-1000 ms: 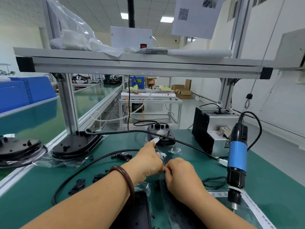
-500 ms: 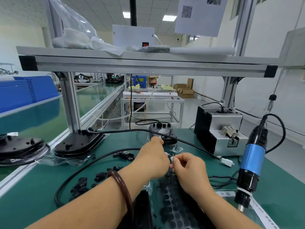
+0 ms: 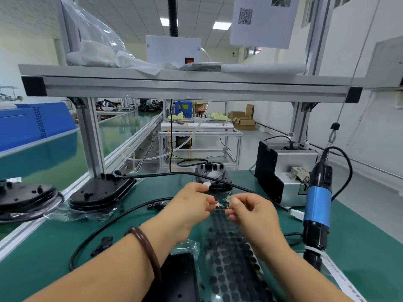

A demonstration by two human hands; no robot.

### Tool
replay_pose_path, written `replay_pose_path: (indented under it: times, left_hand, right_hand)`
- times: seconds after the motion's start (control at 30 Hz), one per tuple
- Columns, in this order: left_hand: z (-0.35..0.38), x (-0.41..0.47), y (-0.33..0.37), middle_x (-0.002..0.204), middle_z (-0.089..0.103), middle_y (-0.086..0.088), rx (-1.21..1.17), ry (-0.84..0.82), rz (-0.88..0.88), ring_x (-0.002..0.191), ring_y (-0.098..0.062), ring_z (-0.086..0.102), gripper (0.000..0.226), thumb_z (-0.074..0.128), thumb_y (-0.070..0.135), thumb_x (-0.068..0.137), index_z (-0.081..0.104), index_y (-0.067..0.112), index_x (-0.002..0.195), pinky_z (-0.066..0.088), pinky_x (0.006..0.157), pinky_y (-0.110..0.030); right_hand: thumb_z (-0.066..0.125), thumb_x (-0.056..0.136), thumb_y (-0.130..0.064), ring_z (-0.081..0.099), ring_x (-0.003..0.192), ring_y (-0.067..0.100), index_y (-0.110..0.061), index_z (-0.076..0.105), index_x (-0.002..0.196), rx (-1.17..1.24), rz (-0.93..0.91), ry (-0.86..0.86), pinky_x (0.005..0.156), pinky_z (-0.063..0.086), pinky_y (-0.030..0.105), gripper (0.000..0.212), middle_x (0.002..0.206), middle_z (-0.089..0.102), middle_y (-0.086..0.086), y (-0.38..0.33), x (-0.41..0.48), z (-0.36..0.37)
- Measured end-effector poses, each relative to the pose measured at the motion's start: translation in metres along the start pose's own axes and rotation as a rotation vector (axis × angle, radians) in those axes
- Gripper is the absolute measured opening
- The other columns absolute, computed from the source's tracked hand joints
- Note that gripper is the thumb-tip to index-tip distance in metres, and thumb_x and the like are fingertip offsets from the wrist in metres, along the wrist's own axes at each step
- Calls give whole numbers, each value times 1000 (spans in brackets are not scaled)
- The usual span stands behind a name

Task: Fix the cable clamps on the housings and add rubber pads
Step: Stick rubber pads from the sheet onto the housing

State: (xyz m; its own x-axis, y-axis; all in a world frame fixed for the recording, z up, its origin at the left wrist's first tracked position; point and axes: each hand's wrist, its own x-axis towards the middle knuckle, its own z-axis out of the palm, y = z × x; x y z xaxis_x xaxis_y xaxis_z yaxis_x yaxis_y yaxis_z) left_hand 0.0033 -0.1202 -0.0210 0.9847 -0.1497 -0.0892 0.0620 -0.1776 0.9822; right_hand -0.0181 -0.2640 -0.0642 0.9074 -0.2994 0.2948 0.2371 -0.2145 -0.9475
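Note:
A clear sheet of round black rubber pads [image 3: 231, 253] lies lengthwise on the green bench in front of me. My left hand [image 3: 192, 205] and my right hand [image 3: 250, 212] both pinch its far end, a short gap between them. A black housing [image 3: 212, 177] with a cable sits just beyond the hands. Another black housing [image 3: 102, 192] lies at the left by the frame post, and a third [image 3: 178, 277] shows partly under my left forearm. Small black cable clamps [image 3: 102, 245] are scattered on the mat at the left.
A blue electric screwdriver [image 3: 316, 205] hangs at the right, beside a grey screw feeder [image 3: 285, 175]. A black cable [image 3: 113, 221] loops across the mat. Stacked housings [image 3: 24, 197] sit at the far left on the conveyor. An aluminium shelf [image 3: 185, 88] spans overhead.
My hands have drawn slightly apart at the sheet's far end and the pad sheet shows more fully. The view has shifted, and the hanging screwdriver has swung further right.

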Motion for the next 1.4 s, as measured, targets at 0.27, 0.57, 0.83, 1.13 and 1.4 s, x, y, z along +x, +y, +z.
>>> replay_pose_path:
  times: [0.27, 0.57, 0.83, 1.13, 1.4]
  left_hand:
    - [-7, -5, -4, 95, 65, -6, 32, -163, 57, 101, -19, 63, 42, 32, -13, 88, 47, 17, 114, 49, 86, -25]
    - [-8, -8, -3, 102, 62, -7, 115, -156, 113, 95, -12, 59, 42, 33, -11, 89, 44, 16, 119, 47, 72, -16]
    - [-25, -26, 4, 118, 60, -2, 173, -128, 101, 112, -14, 55, 55, 35, -10, 91, 38, 20, 137, 49, 91, -30]
    - [-82, -98, -21, 104, 62, 17, 601, 82, 398, 92, 1, 57, 35, 47, 8, 93, 49, 33, 118, 41, 72, -7]
    - [-75, -156, -59, 87, 62, 30, 666, 156, 547, 88, 10, 56, 36, 52, 16, 88, 34, 46, 94, 44, 76, -11]
  right_hand:
    - [61, 93, -9, 68, 71, 15, -5, 70, 89, 253, 122, -191, 64, 55, 22, 11, 79, 75, 9, -13, -6, 4]
    - [66, 89, -10, 69, 71, 18, -9, 69, 80, 14, -13, -150, 68, 57, 29, 9, 74, 73, 6, -15, -9, 4]
    - [58, 92, -10, 60, 81, 20, -18, 62, 79, -282, -264, -70, 77, 49, 33, 15, 83, 64, 1, -28, -9, 0]
    - [67, 73, -20, 41, 65, 20, -22, 67, 68, -311, 89, -899, 66, 34, 34, 6, 70, 54, 4, -70, -67, 6]
    - [70, 78, -15, 46, 71, 20, -24, 65, 62, -387, 72, -832, 68, 38, 36, 19, 90, 59, 12, -64, -83, 19]
